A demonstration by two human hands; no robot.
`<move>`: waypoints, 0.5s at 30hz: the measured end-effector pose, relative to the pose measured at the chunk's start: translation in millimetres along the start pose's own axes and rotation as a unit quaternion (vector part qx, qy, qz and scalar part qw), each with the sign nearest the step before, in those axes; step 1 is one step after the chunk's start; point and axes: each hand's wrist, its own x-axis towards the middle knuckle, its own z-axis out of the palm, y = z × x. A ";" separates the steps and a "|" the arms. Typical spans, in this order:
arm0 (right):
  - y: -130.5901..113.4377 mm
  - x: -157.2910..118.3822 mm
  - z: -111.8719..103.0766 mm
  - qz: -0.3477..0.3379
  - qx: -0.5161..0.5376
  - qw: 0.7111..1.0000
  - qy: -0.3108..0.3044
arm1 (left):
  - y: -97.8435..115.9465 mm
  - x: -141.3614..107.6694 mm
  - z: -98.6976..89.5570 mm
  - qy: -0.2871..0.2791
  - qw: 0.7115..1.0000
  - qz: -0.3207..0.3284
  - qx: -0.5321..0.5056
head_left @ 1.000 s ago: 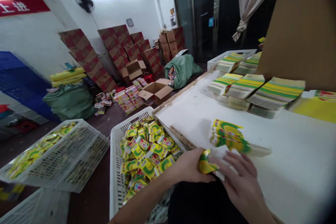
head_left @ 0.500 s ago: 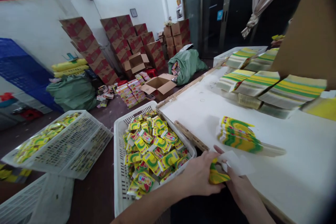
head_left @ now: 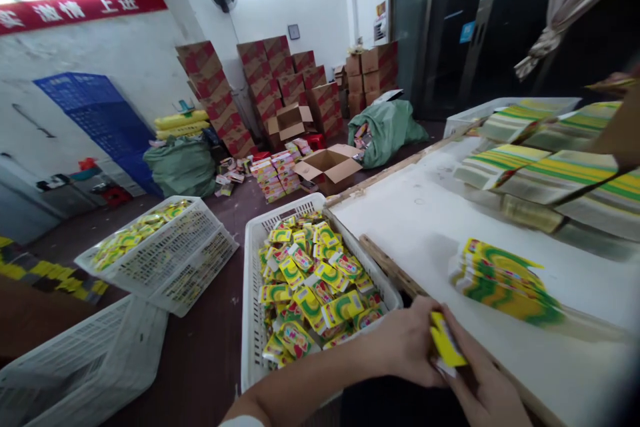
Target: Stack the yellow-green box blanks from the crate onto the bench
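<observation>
The white paper that reached over the table half a second ago now barely shows, and the packet point(head_left: 447, 341) has been drawn into a compact, upright shape; the view has swung left, bringing more of the red banner point(head_left: 83, 8) into sight. The left hand point(head_left: 413, 340) pinches the packet's left side, its fingertips partly hidden behind the fold. The right hand point(head_left: 483, 373) presses in from the other side, fingers against the packet's edge, its wrist cut off by the bottom of the frame. The packet sits between both hands, near the table's edge and in front of dark clothing; its lower end is shaded and hard to read.

Just left, a white crate point(head_left: 251, 307) holds a heap of packets point(head_left: 313, 287), its near corner hidden by the left forearm. On the white table point(head_left: 395, 203), a fanned pile point(head_left: 505, 280) of printed pieces lies beyond the right hand, its far end blurred. Larger stacks point(head_left: 555, 177) stand behind, some cut off at the right, where cardboard point(head_left: 617, 123) covers part of them. Lower left, an overturned-looking crate point(head_left: 90, 360) leaves the frame; its contents cannot be made out.
</observation>
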 end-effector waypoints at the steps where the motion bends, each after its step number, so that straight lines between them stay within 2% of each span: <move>1: -2.8 0.0 -1.5 -0.012 -0.010 1.000 -0.008 | 0.3 1.3 0.1 0.024 1.000 0.014 -0.012; 3: -7.6 2.4 -4.3 0.014 0.013 1.000 -0.002 | 2.6 4.8 -2.0 0.079 0.996 0.026 -0.017; 6: -12.0 10.2 -8.2 0.106 0.105 0.984 0.094 | 7.5 12.9 -9.3 0.176 0.984 -0.009 -0.018; 8: -14.5 15.9 -10.8 0.138 0.198 0.956 0.169 | 11.2 20.8 -13.8 0.209 0.974 -0.034 -0.080; 10: -17.8 20.8 -13.7 0.134 0.245 0.935 0.220 | 16.1 30.3 -15.1 0.202 0.957 -0.040 -0.206; 11: -19.7 22.5 -15.6 0.125 0.250 0.932 0.230 | 19.1 35.3 -14.2 0.200 0.938 -0.037 -0.280; 13: -23.3 24.7 -19.9 0.108 0.239 0.939 0.225 | 26.0 45.4 -9.8 0.220 0.882 -0.038 -0.415; 15: -25.2 25.1 -24.3 0.091 0.215 0.951 0.205 | 33.0 54.9 -3.1 0.269 0.802 -0.057 -0.531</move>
